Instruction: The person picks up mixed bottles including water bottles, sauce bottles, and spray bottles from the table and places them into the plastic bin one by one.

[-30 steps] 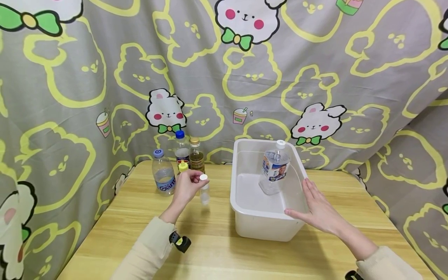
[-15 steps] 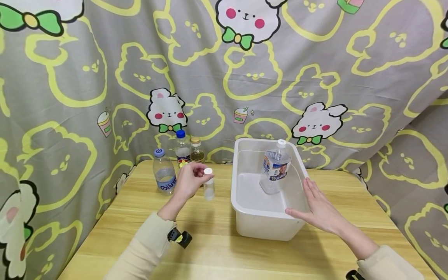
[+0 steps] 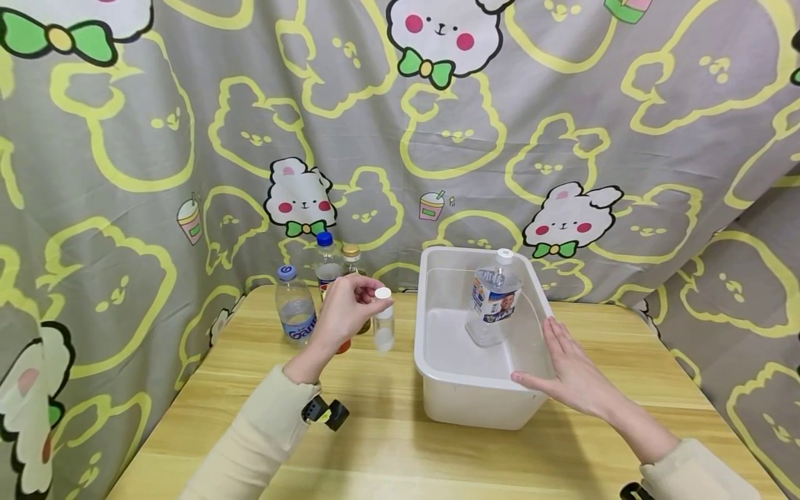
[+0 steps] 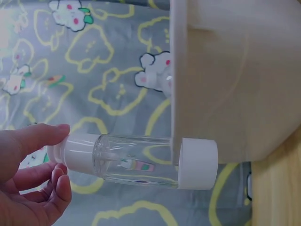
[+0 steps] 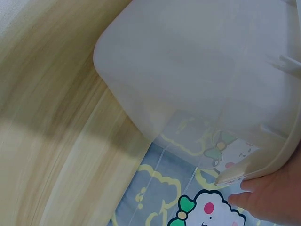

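Observation:
My left hand (image 3: pixel 346 309) pinches the white top of a small clear bottle (image 3: pixel 384 332) between thumb and fingers. The bottle hangs upright above the table, left of a white plastic tub (image 3: pixel 478 406). In the left wrist view the bottle (image 4: pixel 141 160) shows a white collar and a white end piece, with a thin tube inside. My right hand (image 3: pixel 575 368) rests on the tub's near right corner, its fingers straight along the right rim and the thumb on the near rim. Inside the tub stands a large clear bottle (image 3: pixel 496 298) with a white cap and a blue label.
Behind my left hand stand a clear bottle with a pale blue cap (image 3: pixel 296 312), a bottle with a dark blue cap (image 3: pixel 326 258) and a gold-capped one (image 3: pixel 353 258). A reddish base (image 3: pixel 344 346) shows below the hand. A patterned curtain (image 3: pixel 369 139) hangs behind the wooden table (image 3: pixel 375 451).
My left hand has lifted the small clear bottle and carried it right, towards the tub. My right hand stays on the tub's corner.

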The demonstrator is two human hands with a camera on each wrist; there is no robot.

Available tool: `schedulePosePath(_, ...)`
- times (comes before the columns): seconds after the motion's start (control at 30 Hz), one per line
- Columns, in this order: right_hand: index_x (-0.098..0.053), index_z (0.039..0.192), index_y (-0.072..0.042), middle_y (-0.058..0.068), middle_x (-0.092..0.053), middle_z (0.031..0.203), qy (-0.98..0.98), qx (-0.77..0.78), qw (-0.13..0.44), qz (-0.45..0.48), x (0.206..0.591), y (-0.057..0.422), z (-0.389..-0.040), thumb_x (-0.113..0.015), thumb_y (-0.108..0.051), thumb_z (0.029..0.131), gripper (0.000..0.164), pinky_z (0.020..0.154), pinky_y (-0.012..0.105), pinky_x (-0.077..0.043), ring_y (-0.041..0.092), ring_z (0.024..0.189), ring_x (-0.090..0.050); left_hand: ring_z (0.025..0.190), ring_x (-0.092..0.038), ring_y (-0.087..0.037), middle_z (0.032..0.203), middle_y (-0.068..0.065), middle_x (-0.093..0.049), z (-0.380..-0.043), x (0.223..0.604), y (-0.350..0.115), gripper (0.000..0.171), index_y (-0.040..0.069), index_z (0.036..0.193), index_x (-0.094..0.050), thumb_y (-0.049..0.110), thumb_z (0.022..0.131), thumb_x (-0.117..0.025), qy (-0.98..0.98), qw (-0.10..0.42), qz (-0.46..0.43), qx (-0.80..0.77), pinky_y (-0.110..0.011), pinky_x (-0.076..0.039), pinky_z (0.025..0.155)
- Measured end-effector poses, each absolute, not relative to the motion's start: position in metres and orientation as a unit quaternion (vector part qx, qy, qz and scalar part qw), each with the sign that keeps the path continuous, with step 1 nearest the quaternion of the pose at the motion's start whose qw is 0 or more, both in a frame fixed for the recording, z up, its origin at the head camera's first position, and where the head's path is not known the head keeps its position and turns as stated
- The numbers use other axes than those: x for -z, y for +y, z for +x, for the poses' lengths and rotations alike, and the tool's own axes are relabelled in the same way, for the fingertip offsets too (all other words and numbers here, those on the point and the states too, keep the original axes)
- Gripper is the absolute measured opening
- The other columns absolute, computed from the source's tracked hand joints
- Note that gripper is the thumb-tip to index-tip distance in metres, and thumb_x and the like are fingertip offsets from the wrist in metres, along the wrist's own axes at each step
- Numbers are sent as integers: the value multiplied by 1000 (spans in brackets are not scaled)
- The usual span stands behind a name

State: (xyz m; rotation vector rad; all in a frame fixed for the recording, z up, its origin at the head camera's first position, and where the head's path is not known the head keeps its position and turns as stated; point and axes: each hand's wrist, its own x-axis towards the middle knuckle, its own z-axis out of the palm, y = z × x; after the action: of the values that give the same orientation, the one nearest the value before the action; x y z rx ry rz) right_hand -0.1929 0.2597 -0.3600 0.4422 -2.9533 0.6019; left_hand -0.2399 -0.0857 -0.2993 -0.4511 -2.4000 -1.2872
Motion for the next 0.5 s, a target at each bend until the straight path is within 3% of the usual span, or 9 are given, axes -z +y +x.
schedulePosePath(0.5, -7, 136, 12, 30, -3, 141, -969, -196, 48, 146, 360, 260, -193, -59, -54, 76, 103, 98, 60, -12, 42, 129, -3, 59, -52, -14, 65, -5, -58, -245, 270, -68, 21, -1, 82, -67, 14, 70, -75, -851, 194, -185, 451, -24, -44, 54)
